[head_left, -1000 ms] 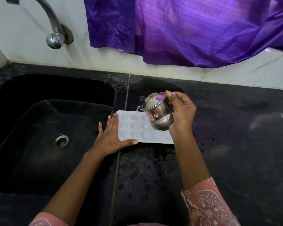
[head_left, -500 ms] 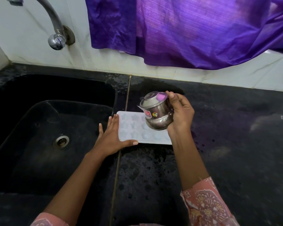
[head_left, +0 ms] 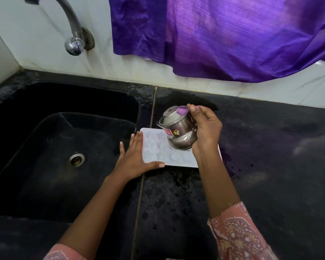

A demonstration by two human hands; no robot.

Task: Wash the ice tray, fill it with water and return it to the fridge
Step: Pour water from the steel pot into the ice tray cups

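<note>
Filling seems in hand: the right hand (head_left: 204,130) grips a steel pot (head_left: 178,130) tilted over the ice tray (head_left: 158,149), at the sink's (head_left: 45,128) three o'clock, the flat, straight-fingered left hand (head_left: 135,160) braces its edge, and the next move calls for slow, even pouring.

ice tray (head_left: 158,152) on counter (head_left: 270,166), right of sink (head_left: 45,147), pot (head_left: 180,130) above

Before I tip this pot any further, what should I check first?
1. Ice tray lies flat on the counter: ok.
2. Left hand rests flat against the tray's left end, thumb along its near edge: ok.
3. Right hand grips the steel pot: ok.
4. Pot is tilted above the tray, not the bare counter: ok.
5. Water level in the tray's cells: cannot tell.
</note>
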